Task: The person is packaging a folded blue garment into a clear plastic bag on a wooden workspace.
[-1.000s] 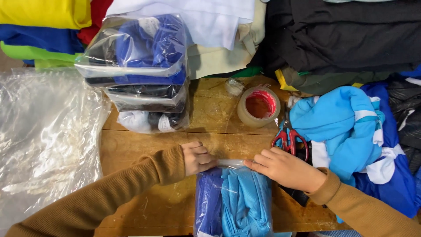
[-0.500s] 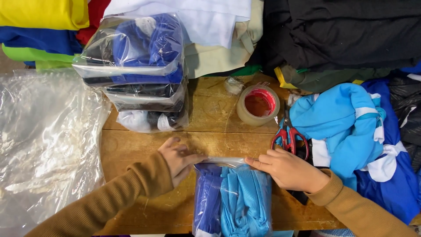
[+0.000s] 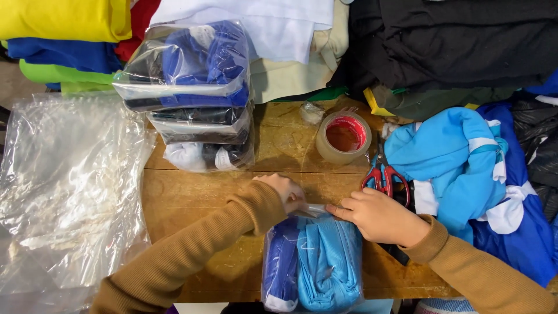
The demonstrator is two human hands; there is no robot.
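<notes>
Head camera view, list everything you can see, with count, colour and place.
Bagged garment: one, blue and light blue in clear plastic, bottom centre under both hands.
Packed bags: a stack of three, clear with blue, black and white clothes, upper left of the table.
Tape roll: one, clear with red core, table centre.
Scissors: one, red handles, right of the tape.
Empty plastic bags: a pile, clear, left.
Loose garments: blue with white trim, right.
Folded clothes: piles, yellow, blue, green, white, black, along the top.
Table: one, wooden.
Left hand: fingers on the bag's top edge.
Right hand: fingers pressing the same edge.

3 stacked bagged garments (image 3: 195,93), 1 tape roll (image 3: 344,137), 1 scissors (image 3: 383,174), 2 hands (image 3: 378,216).
</notes>
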